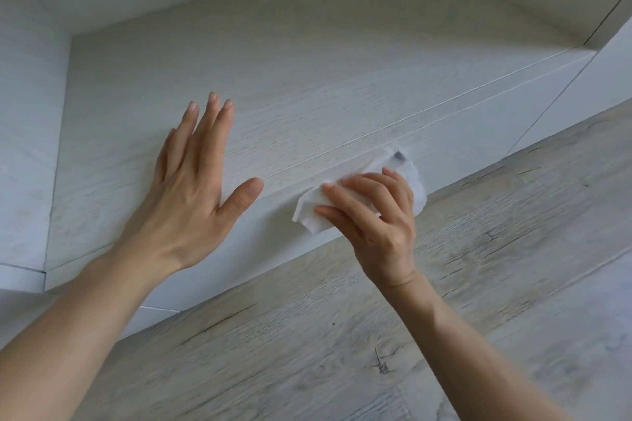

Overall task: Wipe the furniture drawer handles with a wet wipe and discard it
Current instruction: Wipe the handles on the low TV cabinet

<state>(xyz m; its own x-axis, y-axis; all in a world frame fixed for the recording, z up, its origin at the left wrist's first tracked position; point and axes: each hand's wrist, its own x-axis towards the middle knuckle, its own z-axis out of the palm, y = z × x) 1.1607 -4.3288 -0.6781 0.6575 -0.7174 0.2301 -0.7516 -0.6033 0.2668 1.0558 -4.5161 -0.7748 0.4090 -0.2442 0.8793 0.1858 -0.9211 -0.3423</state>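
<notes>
A low white wood-grain cabinet (pixel 307 85) fills the upper part of the head view. My left hand (pixel 191 188) rests flat on its top with fingers straight and spread. My right hand (pixel 376 219) grips a white wet wipe (pixel 314 212) and presses it against the drawer front (pixel 461 133) just below the top edge. The wipe is wrapped over the drawer handle. Only a small grey bit of the handle (pixel 398 155) shows past the wipe.
A pale wood-plank floor (pixel 444 318) runs below the cabinet. White side panels stand at the left (pixel 27 147) and at the upper right (pixel 608 72). A thin vertical seam (pixel 547 113) splits the drawer fronts to the right of my hand.
</notes>
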